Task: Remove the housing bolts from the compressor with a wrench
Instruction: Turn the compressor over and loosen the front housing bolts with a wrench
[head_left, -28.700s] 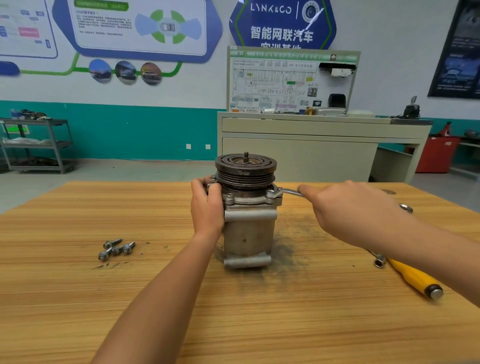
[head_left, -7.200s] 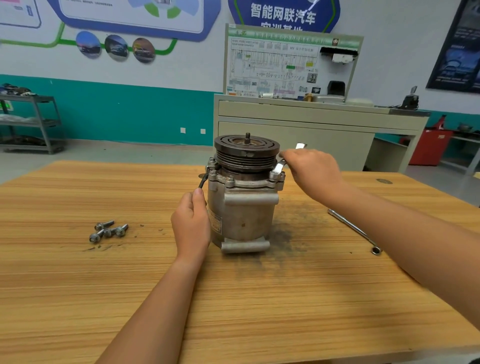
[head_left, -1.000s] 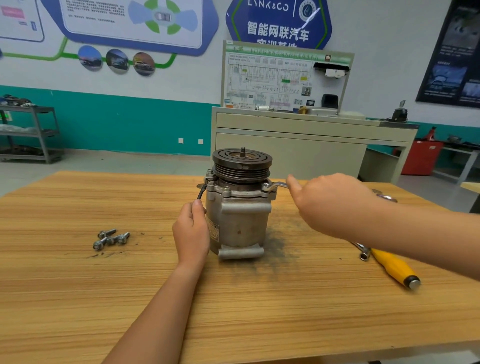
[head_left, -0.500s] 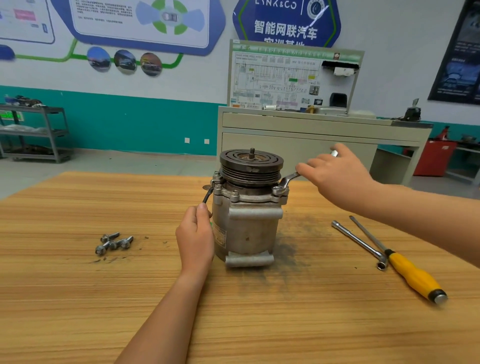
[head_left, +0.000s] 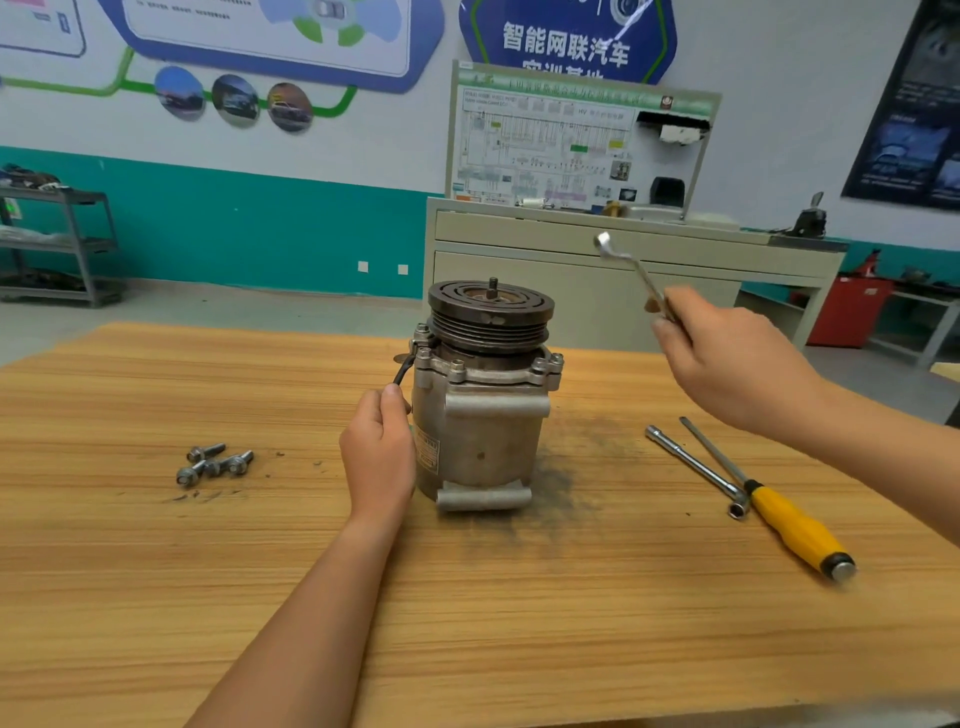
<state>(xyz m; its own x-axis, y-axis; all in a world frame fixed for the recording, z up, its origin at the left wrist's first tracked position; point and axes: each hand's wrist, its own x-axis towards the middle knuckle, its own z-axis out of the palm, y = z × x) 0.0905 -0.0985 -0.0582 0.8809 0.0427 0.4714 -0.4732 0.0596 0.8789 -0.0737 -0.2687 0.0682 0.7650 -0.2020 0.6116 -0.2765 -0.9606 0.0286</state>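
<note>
A grey metal compressor (head_left: 480, 431) stands upright on the wooden table (head_left: 467, 623), its dark pulley on top. Several bolts (head_left: 557, 359) sit in its upper flange. My left hand (head_left: 378, 452) rests against the compressor's left side, fingers curled at a black wire (head_left: 403, 370) that hangs from the flange. My right hand (head_left: 727, 364) is raised to the right of the pulley and grips a silver ring wrench (head_left: 631, 273). The wrench's ring end points up and left, clear of the compressor.
Three loose bolts (head_left: 213, 462) lie on the table to the left. A socket bar (head_left: 696, 470) and a yellow-handled screwdriver (head_left: 779, 512) lie to the right. A dark grime patch spreads around the compressor's base. A beige cabinet (head_left: 623, 291) stands behind the table.
My right hand has lifted the wrench off the right flange bolt and swung it up and to the right. My left hand has stayed at the compressor's left side.
</note>
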